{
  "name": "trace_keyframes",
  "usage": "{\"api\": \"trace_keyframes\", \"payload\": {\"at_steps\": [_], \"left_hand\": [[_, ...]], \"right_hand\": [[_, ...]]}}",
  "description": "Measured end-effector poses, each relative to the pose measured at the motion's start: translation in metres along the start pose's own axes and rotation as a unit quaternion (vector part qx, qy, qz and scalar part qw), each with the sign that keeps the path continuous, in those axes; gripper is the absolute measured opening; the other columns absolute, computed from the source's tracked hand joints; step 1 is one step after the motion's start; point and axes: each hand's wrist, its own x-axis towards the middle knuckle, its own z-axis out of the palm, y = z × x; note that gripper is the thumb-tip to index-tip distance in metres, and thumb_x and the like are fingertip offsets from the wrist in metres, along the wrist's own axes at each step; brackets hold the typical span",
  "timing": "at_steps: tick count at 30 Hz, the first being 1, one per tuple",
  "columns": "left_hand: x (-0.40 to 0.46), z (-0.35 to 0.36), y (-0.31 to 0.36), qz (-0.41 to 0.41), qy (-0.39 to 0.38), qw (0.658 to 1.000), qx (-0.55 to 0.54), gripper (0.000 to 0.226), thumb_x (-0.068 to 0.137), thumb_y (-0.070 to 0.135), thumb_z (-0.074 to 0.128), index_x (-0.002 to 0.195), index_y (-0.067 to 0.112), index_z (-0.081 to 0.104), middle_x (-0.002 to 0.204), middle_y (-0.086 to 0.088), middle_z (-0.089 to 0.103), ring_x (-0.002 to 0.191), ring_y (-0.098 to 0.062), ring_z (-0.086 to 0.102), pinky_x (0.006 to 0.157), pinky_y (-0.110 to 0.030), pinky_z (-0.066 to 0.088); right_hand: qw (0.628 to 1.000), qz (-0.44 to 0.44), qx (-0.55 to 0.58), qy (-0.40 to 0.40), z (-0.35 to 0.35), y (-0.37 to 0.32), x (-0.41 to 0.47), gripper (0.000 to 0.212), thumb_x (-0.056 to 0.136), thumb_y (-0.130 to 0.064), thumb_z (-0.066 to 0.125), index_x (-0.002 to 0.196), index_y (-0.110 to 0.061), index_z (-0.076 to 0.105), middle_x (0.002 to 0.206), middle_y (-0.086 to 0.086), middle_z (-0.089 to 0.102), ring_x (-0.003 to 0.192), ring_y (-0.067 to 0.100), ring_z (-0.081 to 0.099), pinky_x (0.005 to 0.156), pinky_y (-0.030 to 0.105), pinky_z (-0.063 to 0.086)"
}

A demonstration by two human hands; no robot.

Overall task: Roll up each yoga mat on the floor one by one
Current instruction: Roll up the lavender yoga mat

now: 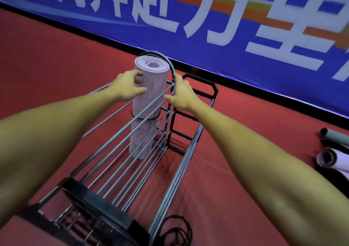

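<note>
Currently the left hand (127,86) grips the rolled mat (147,102) upright inside the rack (171,186); the right hand (179,94) pinches its black strap (171,67). If released off-balance, the mat may topple against the rack bars.

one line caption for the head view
Both hands steady a rolled lilac yoga mat standing upright in a metal rack.

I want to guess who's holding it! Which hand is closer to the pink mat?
Left. The left hand holds the rolled mat near its top. The right hand is beside it, on the rack and the black strap.
</note>
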Motion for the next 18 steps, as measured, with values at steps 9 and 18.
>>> {"api": "trace_keyframes", "payload": {"at_steps": [9, 18], "left_hand": [[-0.046, -0.012, 0.112, 0.142, -0.070, 0.987, 0.012, 0.039, 0.091, 0.027, 0.080, 0.127, 0.014, 0.070, 0.124, -0.002, 0.073, 0.114, -0.014, 0.068, 0.103, -0.040, 0.055], [-0.102, 0.056, 0.268, 0.255, -0.152, 0.954, -0.040, 0.029, 0.092, 0.031, 0.079, 0.119, 0.025, 0.072, 0.113, 0.011, 0.074, 0.105, -0.007, 0.071, 0.098, -0.039, 0.058]], "right_hand": [[0.997, -0.063, 0.038, 0.039, -0.092, 0.026, -0.127, 0.059, 0.095, -0.033, 0.074, 0.146, -0.014, 0.049, 0.143, 0.012, 0.055, 0.132, 0.022, 0.055, 0.112, 0.045, 0.046], [0.992, -0.033, 0.031, 0.117, -0.202, 0.146, -0.306, 0.049, 0.098, -0.034, 0.072, 0.142, -0.024, 0.054, 0.134, -0.003, 0.060, 0.114, 0.009, 0.063, 0.099, 0.030, 0.051]]}}
